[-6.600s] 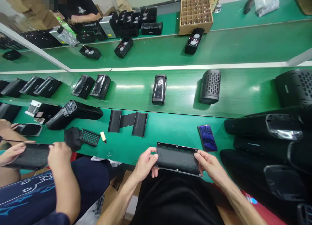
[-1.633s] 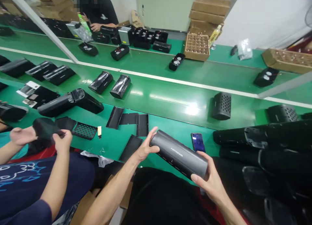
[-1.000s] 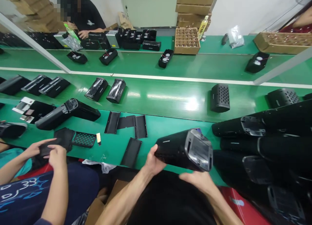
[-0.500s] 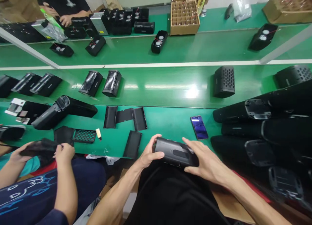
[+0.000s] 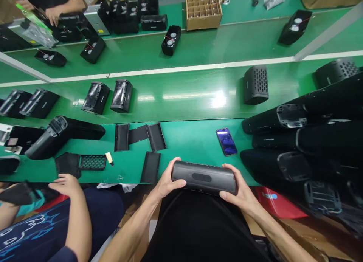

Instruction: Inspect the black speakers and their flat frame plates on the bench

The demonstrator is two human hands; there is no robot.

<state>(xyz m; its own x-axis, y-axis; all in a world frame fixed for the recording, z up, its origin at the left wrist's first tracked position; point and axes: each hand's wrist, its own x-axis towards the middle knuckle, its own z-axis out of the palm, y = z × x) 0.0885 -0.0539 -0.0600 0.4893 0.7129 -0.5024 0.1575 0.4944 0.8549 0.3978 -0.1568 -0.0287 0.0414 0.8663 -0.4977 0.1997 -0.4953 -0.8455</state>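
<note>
A black rounded speaker housing (image 5: 204, 177) lies lengthwise between my hands, above my lap at the table's front edge. An oval recessed panel shows on its upper face. My left hand (image 5: 169, 180) grips its left end, thumb on the near side. Around the right end are the fingers and thumb of my right hand (image 5: 236, 186). Beyond it on the green table are a phone (image 5: 226, 141) with a lit screen and a flat black panel (image 5: 151, 167). More black panels (image 5: 121, 137) lie behind that one.
Large black housings (image 5: 272, 141) are stacked at the right, above a red stool (image 5: 279, 203). A co-worker's hand (image 5: 66, 184) is at the left, near a black grille (image 5: 93, 162). Speaker boxes (image 5: 121, 95) stand on the green conveyor (image 5: 181, 103). Another person works across it.
The housing has turned so its long side is more level and its panel faces up more fully. My right hand has shifted to its end. The co-worker's hands have moved apart.
</note>
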